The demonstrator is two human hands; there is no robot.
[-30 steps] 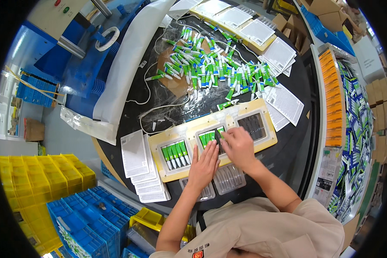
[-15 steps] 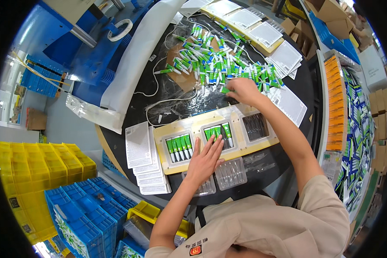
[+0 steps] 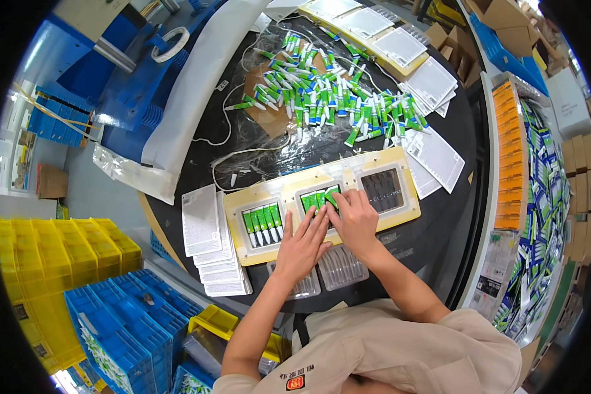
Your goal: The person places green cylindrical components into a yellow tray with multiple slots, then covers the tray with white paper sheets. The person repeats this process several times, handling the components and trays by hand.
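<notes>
A cream tray (image 3: 243, 197) with three windows lies in front of me. Green tubes with white caps (image 3: 261, 223) stand side by side in its left window. My right hand (image 3: 357, 224) is closed on a small green tube (image 3: 335, 196) at the right end of the middle window, its fingers hiding part of it. More tubes lie in that window, partly covered by my hands. My left hand (image 3: 302, 249) rests with outstretched fingers at the window's near edge, holding nothing. The right window (image 3: 382, 190) shows clear plastic slots without tubes.
A loose heap of green tubes (image 3: 335, 98) lies on the black table beyond the tray. White printed cards (image 3: 201, 223) are stacked at the left, others (image 3: 443, 157) at the right. Clear blister trays (image 3: 343, 268) lie near me. A second cream tray (image 3: 410, 65) is far right.
My right hand has come back from the heap's near edge to the middle window, bringing a green tube. My left hand stays beside that window. The view has shifted slightly.
</notes>
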